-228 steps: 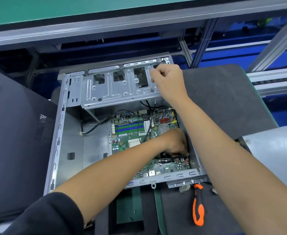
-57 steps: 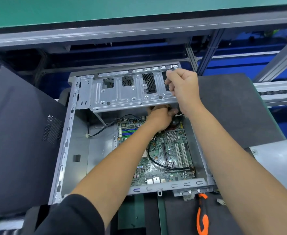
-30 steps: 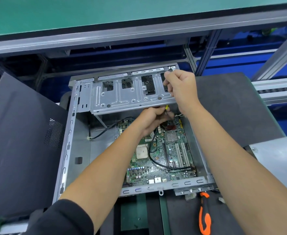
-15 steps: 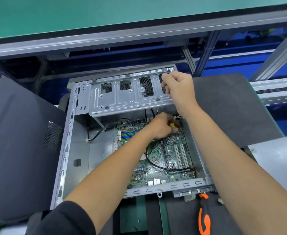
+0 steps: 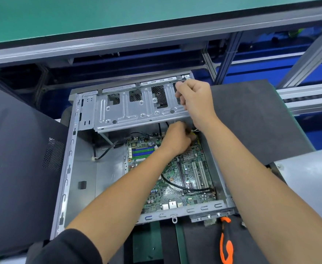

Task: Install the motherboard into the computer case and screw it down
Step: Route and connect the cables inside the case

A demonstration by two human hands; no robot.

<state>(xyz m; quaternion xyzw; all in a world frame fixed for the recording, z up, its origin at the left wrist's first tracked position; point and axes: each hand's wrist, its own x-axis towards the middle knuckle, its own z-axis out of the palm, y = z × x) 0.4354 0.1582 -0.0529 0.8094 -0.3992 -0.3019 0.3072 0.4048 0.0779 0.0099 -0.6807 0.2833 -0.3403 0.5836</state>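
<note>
- Head view: motherboard (image 5: 183,178) lies flat in the computer case (image 5: 68,168), right half of the floor, near edge against the near case wall.
- R hand (image 5: 196,100) curled round the right end of the hinged drive cage (image 5: 137,107), holding it up. Risk: grip slips → cage drops onto the L hand and the board.
- L hand (image 5: 177,140) under the cage at the far right corner of the board, fingers curled on a small yellow-tipped connector (image 5: 193,133); pinch itself mostly hidden. Risk: blind plug-in → bent pins or wrong header.
- Black cable (image 5: 183,187) loops over the board's near half; could get trapped under a screw head or snag on the L wrist.
- Screwdriver (image 5: 225,244), orange/black, lies near side outside the case. No screws visible; board prob. not yet fastened, so tugging cables may shift it off the standoffs.
</note>
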